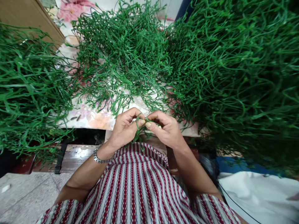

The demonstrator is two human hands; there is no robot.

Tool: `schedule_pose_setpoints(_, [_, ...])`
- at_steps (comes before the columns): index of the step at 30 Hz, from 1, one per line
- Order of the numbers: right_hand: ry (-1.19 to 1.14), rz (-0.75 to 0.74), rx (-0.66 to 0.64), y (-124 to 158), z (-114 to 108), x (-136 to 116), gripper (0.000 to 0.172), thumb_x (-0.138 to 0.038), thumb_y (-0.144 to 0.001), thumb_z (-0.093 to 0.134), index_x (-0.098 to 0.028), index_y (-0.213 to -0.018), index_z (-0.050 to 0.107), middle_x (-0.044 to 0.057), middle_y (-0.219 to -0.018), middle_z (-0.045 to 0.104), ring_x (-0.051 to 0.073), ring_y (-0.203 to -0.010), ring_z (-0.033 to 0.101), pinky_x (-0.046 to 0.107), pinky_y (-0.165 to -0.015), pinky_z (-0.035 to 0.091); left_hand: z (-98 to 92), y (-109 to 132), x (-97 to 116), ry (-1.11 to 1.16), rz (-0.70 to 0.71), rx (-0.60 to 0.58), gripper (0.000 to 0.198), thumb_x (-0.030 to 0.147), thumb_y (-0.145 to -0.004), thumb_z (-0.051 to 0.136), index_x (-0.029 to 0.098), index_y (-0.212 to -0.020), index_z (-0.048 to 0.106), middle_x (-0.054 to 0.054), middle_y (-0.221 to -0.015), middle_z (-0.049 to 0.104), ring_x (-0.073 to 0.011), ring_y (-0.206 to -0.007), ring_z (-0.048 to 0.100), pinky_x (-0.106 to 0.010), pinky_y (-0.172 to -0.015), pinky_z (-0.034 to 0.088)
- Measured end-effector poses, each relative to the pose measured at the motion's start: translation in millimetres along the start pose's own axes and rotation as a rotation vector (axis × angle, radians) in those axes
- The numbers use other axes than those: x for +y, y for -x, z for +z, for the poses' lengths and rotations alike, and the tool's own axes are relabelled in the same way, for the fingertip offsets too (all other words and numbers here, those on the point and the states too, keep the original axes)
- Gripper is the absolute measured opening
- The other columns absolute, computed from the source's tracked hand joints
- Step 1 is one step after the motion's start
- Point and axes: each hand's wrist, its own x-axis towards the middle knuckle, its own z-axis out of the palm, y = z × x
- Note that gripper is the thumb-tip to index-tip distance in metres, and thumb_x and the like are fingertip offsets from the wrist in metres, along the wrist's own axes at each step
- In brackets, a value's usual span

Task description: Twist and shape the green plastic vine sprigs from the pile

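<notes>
Close together at the table's front edge, both my hands pinch a thin green plastic plant stem (pixel 137 134) between thumbs and forefingers. My left hand (pixel 126 127), with a metal watch (pixel 100 155) on its wrist, is closed on one part of it. Opposite, my right hand (pixel 167 128) is closed too, its fingertips almost touching the left ones. The exact joint between the fingertips is partly hidden. Just beyond my hands lies a loose heap of similar green stems (pixel 130 46), with thin branching ends.
Larger piles of green stems rise on the left (pixel 30 90) and the right (pixel 240 71), overhanging the table edge. A floral tablecloth (pixel 100 119) covers the table. Brown cardboard (pixel 28 14) stands at the back left. White cloth (pixel 257 193) and a black cable (pixel 238 208) lie at lower right.
</notes>
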Motion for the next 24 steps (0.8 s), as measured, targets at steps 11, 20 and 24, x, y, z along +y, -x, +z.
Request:
schedule_pose_setpoints(11, [0.173, -0.024, 0.023, 5, 10, 2, 0.013, -0.028, -0.085, 0.053, -0.018, -0.093, 0.051, 0.0, -0.077, 0.059, 0.009, -0.067, 0.055, 0.02, -0.063, 0.043, 11.7, 10, -15, 0.093, 0.019, 0.192, 0.007, 0.016, -0.074, 0.063, 0.018, -0.07, 0.057, 0.003, -0.067, 0.053, -0.0088, -0.065, 0.049, -0.019, -0.062, 0.039])
schedule_pose_setpoints(20, [0.184, -0.085, -0.104, -2, -9, -1, 0.011, -0.026, -0.083, 0.056, -0.015, -0.086, 0.057, 0.0, -0.075, 0.06, 0.009, -0.068, 0.055, 0.019, -0.064, 0.041, -1.6, 8, -6, -0.073, -0.045, -0.052, 0.008, 0.021, -0.073, 0.063, 0.015, -0.069, 0.058, 0.002, -0.061, 0.053, -0.008, -0.055, 0.044, -0.019, -0.052, 0.036])
schedule_pose_setpoints(24, [0.149, -0.137, -0.213, -7, -16, 1, 0.013, -0.028, -0.084, 0.056, -0.014, -0.083, 0.058, 0.001, -0.074, 0.061, 0.009, -0.067, 0.055, 0.02, -0.064, 0.042, -7.6, 4, -1, 0.006, -0.147, -0.18, 0.01, 0.019, -0.067, 0.068, 0.014, -0.065, 0.059, 0.003, -0.059, 0.052, -0.0069, -0.051, 0.045, -0.019, -0.049, 0.036])
